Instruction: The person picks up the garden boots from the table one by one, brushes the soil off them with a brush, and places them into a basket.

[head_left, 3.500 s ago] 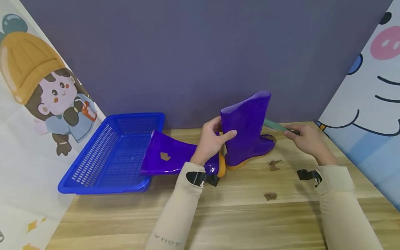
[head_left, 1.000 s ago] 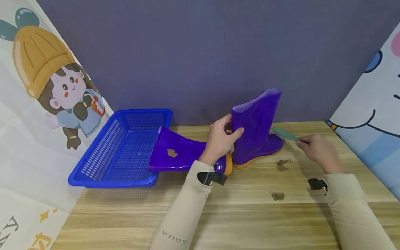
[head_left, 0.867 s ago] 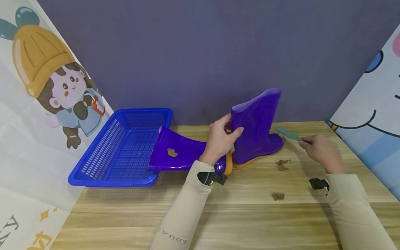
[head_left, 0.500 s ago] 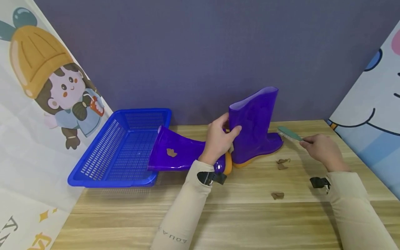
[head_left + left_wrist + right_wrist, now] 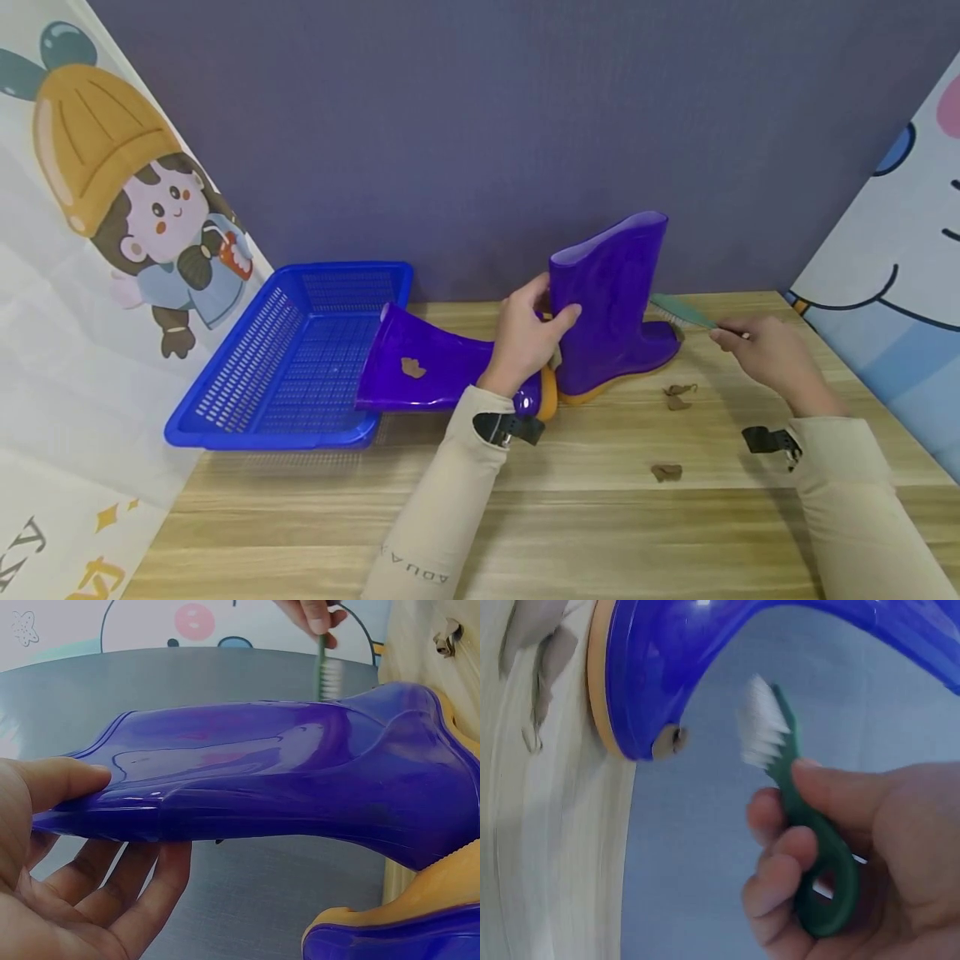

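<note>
Grip on a glossy purple boot (image 5: pixel 240 772). The left hand (image 5: pixel 64 915) pinches the top of the shaft, thumb on one side and fingers on the other. Beyond the boot, the right hand (image 5: pixel 311 615) holds a green-backed brush (image 5: pixel 321 671), its white bristles (blurred here) facing the foot end. Lower right: a second boot (image 5: pixel 405 937) with a yellow-orange sole (image 5: pixel 401 889), just beside the first one's heel. Upper right: wooden tabletop (image 5: pixel 416 641) bearing a brown scrap (image 5: pixel 448 637). Background: gray panel (image 5: pixel 262 892) and white cartoon print (image 5: pixel 135 626).
</note>
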Available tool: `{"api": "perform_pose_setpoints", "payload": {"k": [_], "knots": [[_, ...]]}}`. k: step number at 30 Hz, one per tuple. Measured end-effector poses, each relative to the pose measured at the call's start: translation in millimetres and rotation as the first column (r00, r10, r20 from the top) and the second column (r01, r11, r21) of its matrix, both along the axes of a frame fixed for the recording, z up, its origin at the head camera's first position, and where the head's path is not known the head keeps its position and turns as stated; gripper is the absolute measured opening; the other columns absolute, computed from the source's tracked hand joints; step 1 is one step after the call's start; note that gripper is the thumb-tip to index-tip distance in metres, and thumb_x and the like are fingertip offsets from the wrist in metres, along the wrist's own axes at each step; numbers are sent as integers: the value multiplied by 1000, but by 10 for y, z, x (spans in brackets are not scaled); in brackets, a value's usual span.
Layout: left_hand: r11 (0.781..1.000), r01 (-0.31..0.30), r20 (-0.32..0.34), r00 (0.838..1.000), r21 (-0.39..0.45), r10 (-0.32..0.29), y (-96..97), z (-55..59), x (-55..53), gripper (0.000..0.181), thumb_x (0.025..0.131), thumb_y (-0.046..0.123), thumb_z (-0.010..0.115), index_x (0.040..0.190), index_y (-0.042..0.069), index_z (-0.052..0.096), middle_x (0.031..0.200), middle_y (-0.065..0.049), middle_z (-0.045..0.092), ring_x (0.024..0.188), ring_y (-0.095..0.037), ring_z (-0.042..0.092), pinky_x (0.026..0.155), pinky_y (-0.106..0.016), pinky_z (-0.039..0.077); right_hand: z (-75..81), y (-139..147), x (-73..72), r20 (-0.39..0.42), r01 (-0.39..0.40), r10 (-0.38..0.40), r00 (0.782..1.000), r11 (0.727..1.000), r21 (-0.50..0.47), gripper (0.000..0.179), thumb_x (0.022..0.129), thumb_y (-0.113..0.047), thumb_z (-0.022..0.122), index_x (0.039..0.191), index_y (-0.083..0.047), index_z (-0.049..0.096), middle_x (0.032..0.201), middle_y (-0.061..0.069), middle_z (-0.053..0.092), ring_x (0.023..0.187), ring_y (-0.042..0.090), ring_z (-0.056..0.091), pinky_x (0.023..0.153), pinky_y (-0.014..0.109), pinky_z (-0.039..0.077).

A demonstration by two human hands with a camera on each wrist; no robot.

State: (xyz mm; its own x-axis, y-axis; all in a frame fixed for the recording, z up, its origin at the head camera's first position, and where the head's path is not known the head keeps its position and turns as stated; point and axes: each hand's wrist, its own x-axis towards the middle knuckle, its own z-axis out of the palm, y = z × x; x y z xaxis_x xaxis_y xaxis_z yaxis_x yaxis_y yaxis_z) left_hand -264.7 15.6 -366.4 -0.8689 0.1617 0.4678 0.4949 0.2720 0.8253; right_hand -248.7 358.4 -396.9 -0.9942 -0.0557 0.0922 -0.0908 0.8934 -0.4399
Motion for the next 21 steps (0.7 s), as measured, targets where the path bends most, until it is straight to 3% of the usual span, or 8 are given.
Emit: {"api": "perform_pose_setpoints", "payload": {"k": [2, 6, 10, 13, 18, 21], "knots": [[1000, 1, 3, 1000, -7, -1, 6, 3, 0, 33, 89, 15, 76, 121, 10, 70, 99, -9, 76, 88, -17, 69, 72, -19, 53, -9, -13, -6, 76, -31, 31, 997, 1000, 0, 52, 109, -31, 48, 136, 12, 56, 116, 32, 70, 102, 54, 65, 77, 61, 53], [1000, 4, 3, 1000, -20, -4, 18, 10, 7, 33, 89, 16, 75, 121, 11, 70, 99, -9, 76, 88, -17, 69, 72, -19, 52, -66, 18, -13, 147, -60, 59, 987, 998, 5, 51, 108, -29, 49, 135, 14, 56, 113, 31, 71, 91, 42, 70, 71, 50, 57], [1000, 18, 2, 1000, -20, -18, 30, 3, 9, 32, 89, 15, 75, 121, 11, 70, 100, -9, 75, 90, -16, 68, 73, -19, 53, -121, 107, -22, 166, -51, 52, 985, 999, -12, 51, 108, -29, 50, 133, 15, 58, 106, 27, 72, 79, 25, 71, 64, 41, 56], [1000, 27, 6, 1000, -13, -27, 35, 1, 11, 33, 89, 15, 75, 121, 11, 70, 101, -8, 75, 90, -16, 68, 73, -19, 53, -147, 159, -35, 188, -38, 37, 982, 999, 2, 52, 108, -31, 49, 133, 14, 58, 103, 24, 73, 77, 19, 70, 66, 43, 56], [1000, 27, 5, 1000, -14, -27, 33, 4, 17, 33, 89, 15, 76, 121, 11, 70, 101, -8, 75, 90, -16, 68, 73, -20, 53, -170, 202, -51, 192, -27, 20, 981, 999, 31, 53, 107, -31, 50, 133, 14, 57, 101, 23, 74, 76, 21, 71, 71, 51, 57], [1000, 27, 4, 1000, -14, -27, 31, 1, 14, 33, 89, 15, 76, 121, 11, 70, 101, -8, 75, 90, -16, 68, 73, -19, 52, -190, 235, -55, 178, -35, 25, 984, 998, 53, 49, 108, -28, 50, 130, 15, 60, 96, 22, 74, 73, 22, 71, 68, 49, 57]]}}
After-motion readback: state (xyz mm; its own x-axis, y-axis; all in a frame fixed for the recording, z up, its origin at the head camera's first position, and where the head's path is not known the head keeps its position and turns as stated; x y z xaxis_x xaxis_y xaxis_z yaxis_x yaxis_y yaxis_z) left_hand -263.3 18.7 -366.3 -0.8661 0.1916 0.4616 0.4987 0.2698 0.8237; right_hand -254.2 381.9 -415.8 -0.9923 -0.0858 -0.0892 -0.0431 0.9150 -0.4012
